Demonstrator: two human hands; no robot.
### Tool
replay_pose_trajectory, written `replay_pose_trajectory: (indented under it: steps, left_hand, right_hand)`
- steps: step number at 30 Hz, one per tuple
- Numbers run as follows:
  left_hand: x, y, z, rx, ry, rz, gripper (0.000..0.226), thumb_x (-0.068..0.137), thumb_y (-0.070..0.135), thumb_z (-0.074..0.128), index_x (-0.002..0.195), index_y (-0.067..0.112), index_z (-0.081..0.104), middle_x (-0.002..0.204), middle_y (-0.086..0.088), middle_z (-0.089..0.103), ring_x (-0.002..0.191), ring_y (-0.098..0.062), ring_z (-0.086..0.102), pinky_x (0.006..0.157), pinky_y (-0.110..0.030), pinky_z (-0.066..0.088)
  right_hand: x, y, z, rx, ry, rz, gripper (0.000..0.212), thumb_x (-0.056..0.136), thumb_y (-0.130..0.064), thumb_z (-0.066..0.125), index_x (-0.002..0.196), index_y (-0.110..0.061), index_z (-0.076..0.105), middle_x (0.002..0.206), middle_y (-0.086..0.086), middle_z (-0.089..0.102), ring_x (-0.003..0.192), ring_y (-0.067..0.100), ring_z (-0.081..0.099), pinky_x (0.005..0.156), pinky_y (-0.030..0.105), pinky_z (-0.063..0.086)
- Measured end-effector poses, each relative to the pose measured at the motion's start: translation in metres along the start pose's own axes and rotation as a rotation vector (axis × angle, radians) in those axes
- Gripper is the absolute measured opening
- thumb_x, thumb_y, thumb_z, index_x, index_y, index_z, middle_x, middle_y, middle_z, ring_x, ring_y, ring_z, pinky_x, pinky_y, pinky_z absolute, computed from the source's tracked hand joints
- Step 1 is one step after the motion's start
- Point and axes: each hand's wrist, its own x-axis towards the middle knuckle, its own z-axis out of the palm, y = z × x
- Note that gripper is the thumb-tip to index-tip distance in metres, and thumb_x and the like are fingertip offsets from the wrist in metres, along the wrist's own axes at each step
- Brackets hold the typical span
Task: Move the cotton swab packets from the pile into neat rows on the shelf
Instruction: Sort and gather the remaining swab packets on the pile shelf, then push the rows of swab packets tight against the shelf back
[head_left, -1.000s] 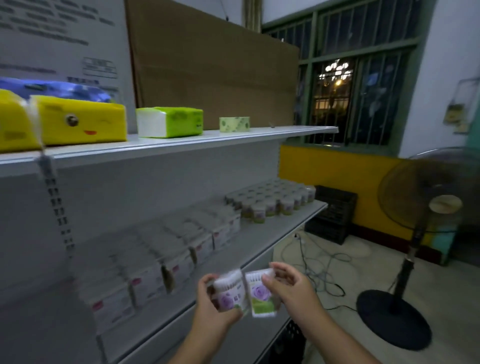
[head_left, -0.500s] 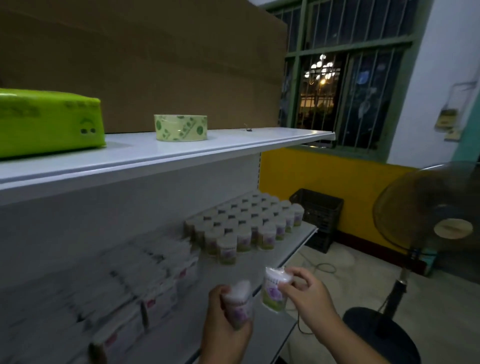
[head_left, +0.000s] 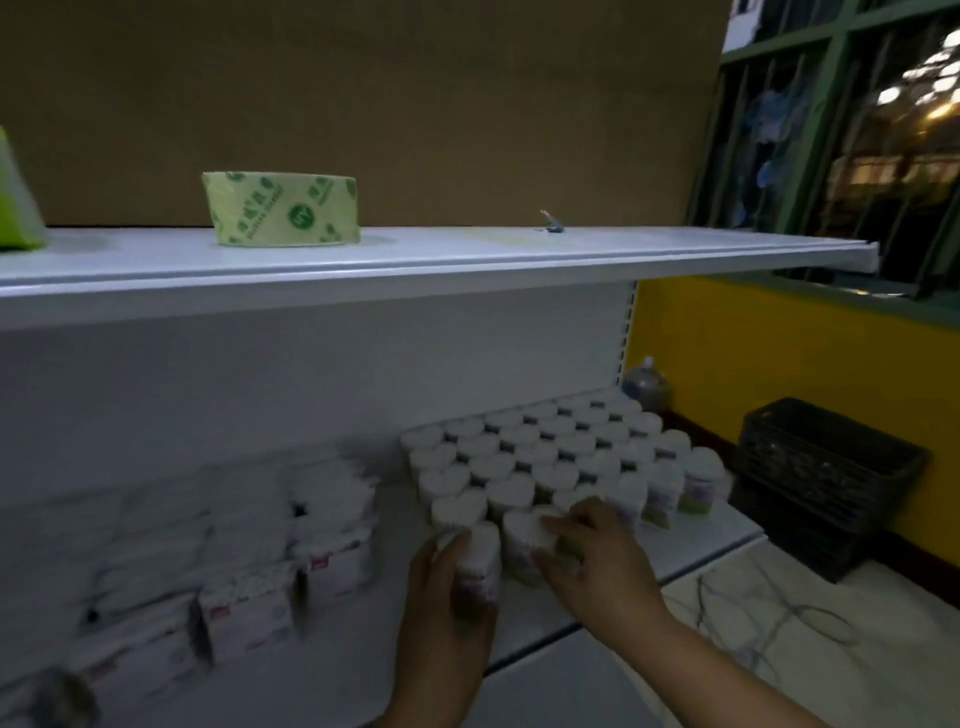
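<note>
Reaching over shelf (head_left: 701, 540): left hand (head_left: 441, 613) curled round left packet (head_left: 480, 556); right hand (head_left: 597, 561) pinching right packet (head_left: 519, 540).

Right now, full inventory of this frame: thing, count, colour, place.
cotton swab packets: dozens, white tops, rows on lower shelf, right
white boxes: several, blurred, lower shelf, left
tape roll: one, pale green, upper shelf
green pack: one, upper shelf, left edge
cardboard sheet: one, brown, behind upper shelf
crate: one, black, floor by yellow wall
water jug: one, bluish, floor past shelf end
window: one, green-framed, barred, top right
cables: few, dark, floor, lower right
left grip: one hand, holds near packet at front of rows
right grip: one hand, pinches second packet beside it
</note>
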Motion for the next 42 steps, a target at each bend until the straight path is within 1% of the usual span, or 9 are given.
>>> replay_pose_trajectory:
  steps: [4, 9, 17, 21, 26, 30, 37, 39, 42]
  left_hand:
    - [0.008, 0.0, 0.008, -0.008, 0.146, 0.015, 0.059, 0.085, 0.011, 0.066, 0.131, 0.039, 0.042, 0.149, 0.002, 0.033, 0.133, -0.013, 0.037, 0.108, -0.02, 0.032]
    - [0.009, -0.006, 0.014, 0.054, 0.074, -0.019, 0.073, 0.09, 0.04, 0.056, 0.133, 0.065, 0.003, 0.154, 0.027, 0.007, 0.139, 0.008, 0.014, 0.092, 0.009, 0.014]
    - [-0.009, 0.012, 0.006, 0.054, 0.128, -0.03, 0.093, 0.077, 0.034, 0.071, 0.136, 0.061, 0.004, 0.148, 0.03, 0.018, 0.132, 0.018, 0.018, 0.108, -0.009, 0.023]
    - [-0.02, 0.024, -0.009, 0.031, 0.283, -0.043, 0.066, 0.079, 0.034, 0.063, 0.126, 0.062, 0.026, 0.137, 0.032, 0.035, 0.124, 0.018, 0.032, 0.105, -0.011, 0.031]
    - [-0.067, -0.002, -0.07, 0.085, 0.432, -0.049, 0.026, 0.075, 0.032, 0.058, 0.098, 0.042, 0.061, 0.095, 0.024, 0.062, 0.086, 0.011, 0.057, 0.078, -0.011, 0.045]
    - [-0.104, -0.035, -0.147, 0.134, 0.642, -0.082, 0.021, 0.07, 0.016, 0.063, 0.08, 0.034, 0.067, 0.077, 0.017, 0.064, 0.063, 0.004, 0.053, 0.062, -0.012, 0.044]
    - [-0.155, -0.095, -0.264, 0.195, 0.659, -0.152, 0.03, 0.072, 0.018, 0.066, 0.077, 0.048, 0.063, 0.077, 0.016, 0.064, 0.066, 0.003, 0.056, 0.059, -0.008, 0.042]
    - [-0.162, -0.106, -0.297, 0.21, 0.718, -0.094, 0.012, 0.07, 0.029, 0.06, 0.079, 0.035, 0.066, 0.078, 0.012, 0.064, 0.075, 0.0, 0.058, 0.068, -0.013, 0.044]
    - [-0.162, -0.129, -0.34, 0.253, 0.873, -0.091, 0.034, 0.069, 0.027, 0.067, 0.102, 0.019, 0.062, 0.111, -0.007, 0.057, 0.104, -0.018, 0.053, 0.089, -0.027, 0.044]
  right_hand:
    - [0.009, 0.01, 0.0, -0.006, -0.081, -0.089, 0.037, 0.089, -0.052, 0.052, 0.118, -0.031, 0.061, 0.085, -0.009, 0.063, 0.075, 0.01, 0.056, 0.062, 0.023, 0.045]
    - [0.014, 0.018, 0.003, -0.068, -0.092, -0.185, 0.046, 0.091, -0.056, 0.044, 0.132, -0.035, 0.048, 0.091, -0.011, 0.067, 0.082, 0.005, 0.061, 0.062, 0.021, 0.044]
    - [0.017, 0.001, -0.018, 0.006, -0.046, -0.128, 0.087, 0.067, -0.083, 0.018, 0.139, -0.038, 0.04, 0.073, -0.011, 0.064, 0.063, 0.001, 0.056, 0.039, 0.01, 0.025]
    - [0.009, -0.039, -0.008, 0.236, 0.111, -0.318, 0.034, 0.085, -0.055, 0.058, 0.092, -0.025, 0.072, 0.044, -0.01, 0.049, 0.041, 0.007, 0.044, 0.037, 0.007, 0.026]
    - [-0.016, -0.102, 0.035, 0.442, 0.057, -0.432, 0.01, 0.071, -0.034, 0.066, 0.071, -0.025, 0.071, 0.055, -0.009, 0.063, 0.046, 0.004, 0.055, 0.046, 0.021, 0.045]
    - [-0.04, -0.155, 0.079, 0.444, 0.022, -0.522, 0.005, 0.066, -0.028, 0.069, 0.071, -0.028, 0.069, 0.065, -0.013, 0.062, 0.06, 0.001, 0.053, 0.055, 0.011, 0.042]
    - [-0.064, -0.275, 0.143, 0.232, -0.04, -0.738, 0.05, 0.054, -0.03, 0.088, 0.101, -0.021, 0.072, 0.119, 0.009, 0.065, 0.112, 0.023, 0.054, 0.092, 0.035, 0.048]
    - [-0.061, -0.3, 0.154, 0.086, -0.041, -0.753, 0.066, 0.062, -0.04, 0.083, 0.122, -0.022, 0.061, 0.141, 0.01, 0.05, 0.131, 0.025, 0.037, 0.11, 0.043, 0.03]
    - [-0.054, -0.329, 0.167, -0.071, -0.057, -0.725, 0.078, 0.071, -0.046, 0.074, 0.138, -0.018, 0.046, 0.152, 0.008, 0.032, 0.141, 0.028, 0.024, 0.108, 0.045, 0.013]
